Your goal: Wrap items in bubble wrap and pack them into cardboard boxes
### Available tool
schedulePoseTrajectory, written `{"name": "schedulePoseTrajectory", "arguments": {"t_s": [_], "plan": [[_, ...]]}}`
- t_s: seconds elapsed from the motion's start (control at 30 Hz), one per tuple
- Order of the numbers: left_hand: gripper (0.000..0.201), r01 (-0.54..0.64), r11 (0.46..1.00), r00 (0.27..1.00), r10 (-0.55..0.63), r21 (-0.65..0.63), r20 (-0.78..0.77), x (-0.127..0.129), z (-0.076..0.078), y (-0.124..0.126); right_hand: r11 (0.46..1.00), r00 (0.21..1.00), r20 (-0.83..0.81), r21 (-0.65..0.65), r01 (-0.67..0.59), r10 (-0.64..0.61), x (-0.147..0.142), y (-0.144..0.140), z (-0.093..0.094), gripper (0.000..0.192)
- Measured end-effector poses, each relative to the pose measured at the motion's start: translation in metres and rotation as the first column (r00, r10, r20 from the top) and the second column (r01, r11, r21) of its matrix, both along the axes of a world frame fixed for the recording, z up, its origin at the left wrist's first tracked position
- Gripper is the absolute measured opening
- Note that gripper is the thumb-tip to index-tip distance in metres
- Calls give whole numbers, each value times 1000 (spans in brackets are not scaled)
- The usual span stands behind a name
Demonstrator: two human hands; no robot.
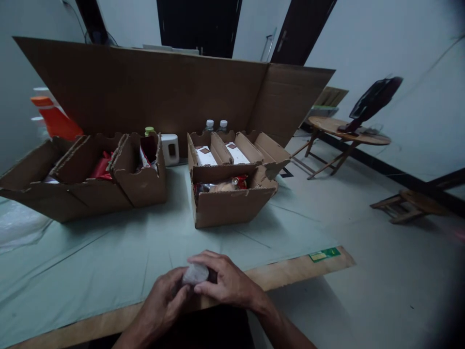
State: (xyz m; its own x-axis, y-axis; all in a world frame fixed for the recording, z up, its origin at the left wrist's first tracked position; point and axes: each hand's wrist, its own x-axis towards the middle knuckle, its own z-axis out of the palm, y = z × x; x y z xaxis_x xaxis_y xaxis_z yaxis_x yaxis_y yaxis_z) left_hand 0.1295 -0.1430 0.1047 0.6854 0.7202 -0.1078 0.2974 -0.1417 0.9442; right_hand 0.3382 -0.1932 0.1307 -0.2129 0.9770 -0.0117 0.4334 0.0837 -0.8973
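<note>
At the table's near edge, my left hand and my right hand are closed around a small greyish, rounded thing. Its pale, slightly shiny top shows between my fingers; its lower part is hidden, and I cannot make out its kind. Beyond my hands stands a cardboard box with a plastic-wrapped item and a bit of red packaging inside. Further left is a row of cardboard compartments, one holding a red packet.
A tall cardboard panel stands behind the boxes. White boxes, clear bottles with white caps, a white jug and an orange bottle are there too. Clear plastic lies left. A wooden stool stands right.
</note>
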Motion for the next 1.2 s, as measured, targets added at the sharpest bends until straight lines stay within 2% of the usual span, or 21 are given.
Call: {"name": "schedulePoseTrajectory", "arguments": {"t_s": [0.07,0.17,0.23,0.3,0.33,0.4,0.47,0.53,0.63,0.67,0.7,0.73,0.77,0.8,0.87,0.93,1.0,1.07,1.13,1.2], "plan": [[35,69,997,998,-69,-28,-9,11,-1,-2,1000,1000,12,11,-7,7,6,-4,0,25],[34,151,988,986,-153,-27,-63,19,-3,1,999,999,-2,29,46,-46,12,-9,-5,18],[30,185,979,981,-177,90,-84,20,1,9,997,999,-17,65,48,-47,22,-11,-4,21],[34,136,943,991,-126,303,-51,20,14,21,993,998,-35,111,48,-44,40,-13,8,18],[40,68,905,997,-71,419,-10,22,23,30,989,998,-42,138,60,-55,52,-13,18,16],[51,-109,786,993,64,608,96,30,44,50,975,995,-45,200,101,-94,79,-15,45,11],[61,-244,656,970,147,714,196,46,62,71,940,986,-47,297,167,-160,107,-16,75,10],[59,-276,591,961,154,758,230,65,73,88,860,958,-67,425,281,-280,131,-17,103,11],[26,-199,583,979,92,788,180,87,72,98,633,824,-138,574,519,-550,159,-12,135,11],[19,-179,577,983,78,797,165,90,69,97,570,778,-136,606,555,-614,167,-8,144,11],[18,-171,568,985,71,805,159,92,66,96,541,750,-99,631,555,-654,174,-3,152,12],[19,-170,557,985,66,813,161,92,63,93,557,742,-17,650,517,-670,181,4,159,12],[21,-173,548,984,63,818,166,92,61,92,615,752,104,653,443,-652,186,13,164,11],[23,-177,542,983,60,822,173,91,59,90,700,766,244,627,343,-594,191,23,169,11],[24,-182,541,982,52,821,184,90,59,90,874,772,509,471,119,-380,196,46,172,13],[23,-186,547,981,50,816,190,90,60,92,964,705,692,263,-44,-157,193,70,168,18],[23,-188,552,980,53,812,191,91,60,94,991,566,824,85,-100,-13,184,91,157,20],[24,-191,550,980,56,813,192,92,60,95,993,397,914,-51,-104,88,171,106,143,20],[24,-195,550,979,56,812,196,92,59,95,985,249,954,-149,-93,168,158,116,129,22],[23,-195,554,979,54,809,198,92,58,95,978,140,969,-193,-80,203,149,122,119,23]]}}
